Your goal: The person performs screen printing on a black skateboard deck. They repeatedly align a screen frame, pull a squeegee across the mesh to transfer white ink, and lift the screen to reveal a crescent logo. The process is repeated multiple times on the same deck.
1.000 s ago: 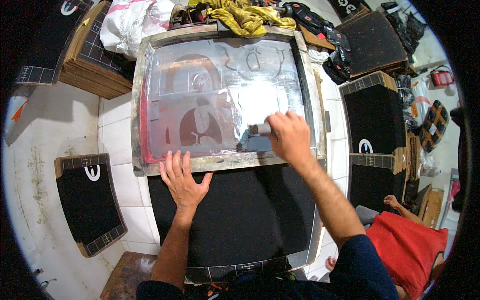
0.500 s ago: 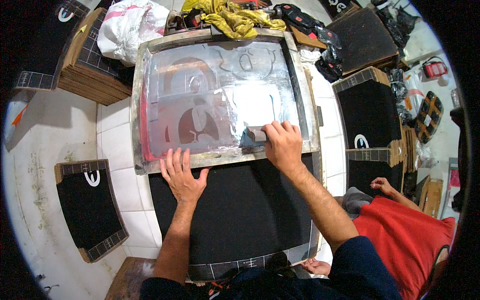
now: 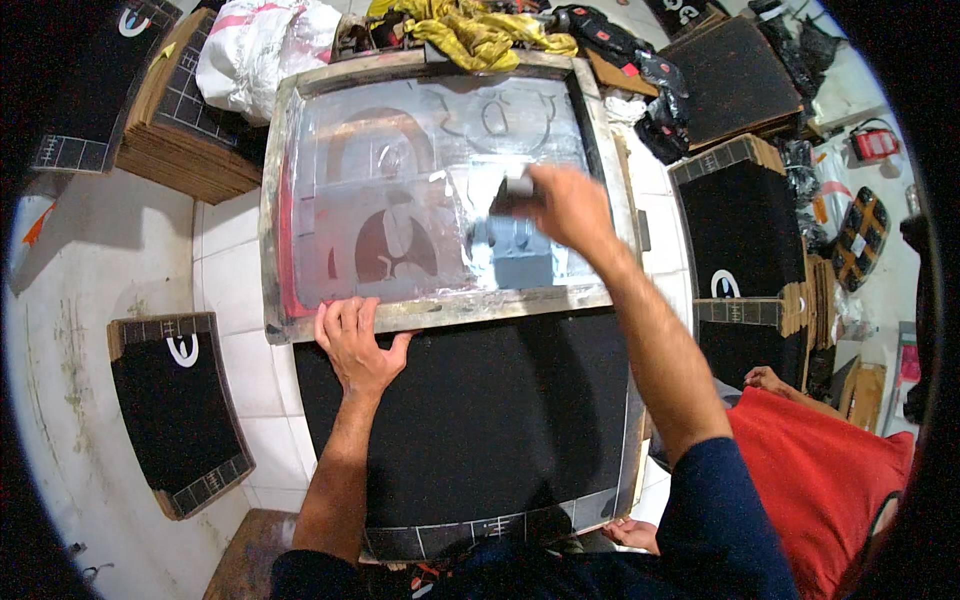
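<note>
A screen-printing frame [image 3: 450, 312] with a pale mesh lies over a black panel [image 3: 480, 430] in front of me. My left hand [image 3: 357, 345] grips its near bar left of centre, fingers over the bar and thumb apart along the outer edge. In my right hand [image 3: 570, 205] is a small dark squeegee [image 3: 514, 196], held over the right half of the mesh; motion blurs this hand. Below the squeegee, a bluish-grey patch [image 3: 523, 268] shows on the mesh. Dark curved design shapes [image 3: 397, 243] mark its left half.
A person in a red shirt [image 3: 800, 450] is at the right, one hand [image 3: 632, 534] at the panel's near right corner. Stacked black boards [image 3: 735, 220] stand at right, more [image 3: 185, 150] at far left. A yellow cloth [image 3: 480, 42] lies beyond the frame.
My right hand has moved the squeegee away from me, up the mesh, from near the frame's near bar. My left hand stays on the bar, its fingers more bent.
</note>
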